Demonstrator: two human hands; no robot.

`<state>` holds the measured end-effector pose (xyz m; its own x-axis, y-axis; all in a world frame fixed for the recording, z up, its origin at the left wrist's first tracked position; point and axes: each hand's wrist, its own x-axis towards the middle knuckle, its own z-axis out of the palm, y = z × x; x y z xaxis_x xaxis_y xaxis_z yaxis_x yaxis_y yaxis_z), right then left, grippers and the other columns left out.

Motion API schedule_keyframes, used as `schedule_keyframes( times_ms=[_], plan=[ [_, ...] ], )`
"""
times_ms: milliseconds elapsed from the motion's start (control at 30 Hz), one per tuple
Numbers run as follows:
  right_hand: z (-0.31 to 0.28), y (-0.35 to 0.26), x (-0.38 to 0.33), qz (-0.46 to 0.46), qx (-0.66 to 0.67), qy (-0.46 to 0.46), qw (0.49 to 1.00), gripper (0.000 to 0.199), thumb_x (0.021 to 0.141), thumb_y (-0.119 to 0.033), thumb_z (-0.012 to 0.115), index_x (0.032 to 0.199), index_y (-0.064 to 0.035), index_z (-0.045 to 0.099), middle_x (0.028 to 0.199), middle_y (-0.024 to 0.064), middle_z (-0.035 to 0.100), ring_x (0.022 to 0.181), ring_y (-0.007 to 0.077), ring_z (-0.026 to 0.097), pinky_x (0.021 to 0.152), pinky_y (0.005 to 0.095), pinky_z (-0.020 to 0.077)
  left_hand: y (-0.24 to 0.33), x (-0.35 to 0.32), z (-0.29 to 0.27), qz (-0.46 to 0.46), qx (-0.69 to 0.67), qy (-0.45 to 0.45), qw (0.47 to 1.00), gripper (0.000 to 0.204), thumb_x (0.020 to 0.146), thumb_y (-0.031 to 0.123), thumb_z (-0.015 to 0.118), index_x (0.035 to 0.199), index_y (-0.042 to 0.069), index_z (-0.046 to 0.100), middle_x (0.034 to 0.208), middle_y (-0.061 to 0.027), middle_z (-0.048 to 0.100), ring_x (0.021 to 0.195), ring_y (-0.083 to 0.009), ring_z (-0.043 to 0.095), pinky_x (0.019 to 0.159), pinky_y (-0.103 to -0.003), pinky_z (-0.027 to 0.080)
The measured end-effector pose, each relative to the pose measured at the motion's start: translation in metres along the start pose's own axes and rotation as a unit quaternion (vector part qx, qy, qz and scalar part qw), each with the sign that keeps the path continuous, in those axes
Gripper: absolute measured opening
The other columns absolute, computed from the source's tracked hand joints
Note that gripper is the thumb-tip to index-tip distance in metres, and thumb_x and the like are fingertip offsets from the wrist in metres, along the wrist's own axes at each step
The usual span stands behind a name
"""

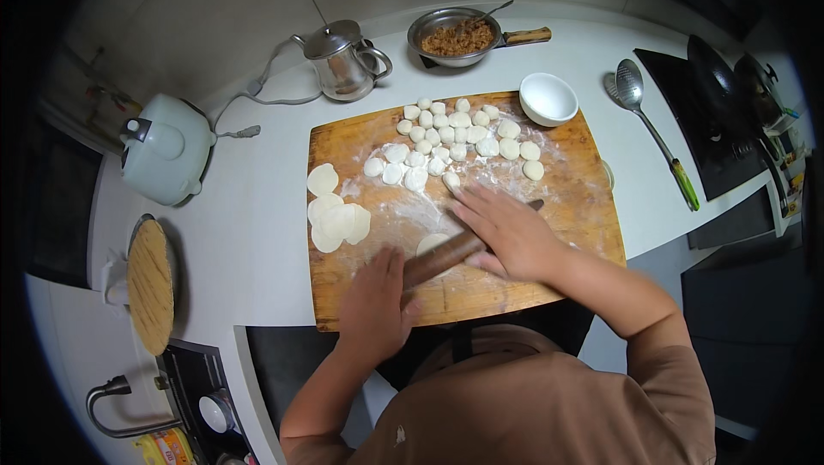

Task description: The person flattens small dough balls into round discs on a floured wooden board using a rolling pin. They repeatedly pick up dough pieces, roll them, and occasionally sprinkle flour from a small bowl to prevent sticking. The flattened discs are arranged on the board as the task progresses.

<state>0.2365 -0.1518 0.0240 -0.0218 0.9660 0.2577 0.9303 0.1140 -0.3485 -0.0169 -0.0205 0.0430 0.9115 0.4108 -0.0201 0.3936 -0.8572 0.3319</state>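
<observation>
A brown wooden rolling pin [445, 258] lies aslant across the near part of the wooden board [558, 225], partly covered by my hands. My left hand [378, 304], slightly blurred, holds its lower left end. Over its upper right part is my right hand [513, 232], fingers stretched forward and thumb on the near side. A small dough round [432, 244] shows beneath the pin, mostly hidden. At the board's left are several flat dough wrappers [335, 223], overlapping. Many small floured dough pieces [442, 135] cover the far part; one piece [451, 180] sits just beyond my right fingertips.
A white bowl [548, 99] stands at the board's far right corner. Behind are a pan of brown filling [457, 39] and a metal kettle [340, 62]. A slotted spoon [644, 113] lies right, near the black stove [678, 113]. Leftward are a pale appliance [167, 152], a round straw-coloured tray [151, 286] and a sink.
</observation>
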Motion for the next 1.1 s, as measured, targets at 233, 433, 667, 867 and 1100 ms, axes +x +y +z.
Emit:
schedule_keyframes(
  times_ms=[233,433,667,867,1100],
  plan=[
    [-0.003,-0.03,-0.055,0.022,0.018,-0.003,1.0,0.056,0.084,-0.025,0.07,0.135,-0.0058,0.054,0.124,0.0126,0.059,0.115,0.0324,0.056,0.099,0.0445,0.044,0.014,0.022,0.007,0.067,-0.082,-0.042,0.993,0.065,0.095,0.026,0.06,0.146,-0.007,0.036,0.149,-0.0295,0.042,0.138,-0.0444,0.04,0.116,-0.049,0.032],
    [-0.011,-0.025,-0.061,0.014,-0.001,0.033,0.999,0.046,0.081,-0.019,0.07,0.125,-0.0117,0.061,0.114,0.0047,0.063,0.105,0.0251,0.06,0.09,0.0404,0.0474,0.02,0.048,0.007,0.12,-0.158,-0.048,0.979,0.063,0.095,0.022,0.06,0.146,-0.007,0.037,0.149,-0.0285,0.042,0.14,-0.0435,0.039,0.117,-0.051,0.028],
    [-0.008,-0.011,-0.046,-0.004,-0.004,0.015,1.0,0.047,0.08,-0.022,0.07,0.126,-0.0118,0.061,0.118,0.0058,0.063,0.109,0.0248,0.059,0.091,0.0399,0.0472,0.024,-0.01,0.008,0.014,0.0,-0.074,0.997,0.081,0.087,0.029,0.068,0.149,-0.006,0.031,0.157,-0.0283,0.029,0.146,-0.0444,0.028,0.118,-0.06,0.02],
    [0.002,0.009,0.016,-0.025,-0.058,0.058,0.996,0.063,0.088,-0.042,0.066,0.138,-0.0058,0.053,0.143,0.0157,0.053,0.134,0.0345,0.047,0.11,0.0441,0.0398,-0.014,0.02,0.014,-0.037,0.039,0.017,0.998,0.078,0.09,0.026,0.065,0.153,-0.003,0.028,0.159,-0.0251,0.029,0.148,-0.0425,0.026,0.12,-0.057,0.019],
    [0.003,0.011,0.015,0.02,-0.053,0.045,0.997,0.075,0.088,-0.043,0.066,0.148,-0.0042,0.042,0.152,0.0186,0.043,0.142,0.039,0.037,0.116,0.0481,0.0329,-0.022,0.038,0.005,-0.018,0.05,0.018,0.998,0.075,0.09,0.024,0.066,0.152,-0.001,0.03,0.159,-0.022,0.03,0.147,-0.0398,0.029,0.121,-0.054,0.019]
  ],
)
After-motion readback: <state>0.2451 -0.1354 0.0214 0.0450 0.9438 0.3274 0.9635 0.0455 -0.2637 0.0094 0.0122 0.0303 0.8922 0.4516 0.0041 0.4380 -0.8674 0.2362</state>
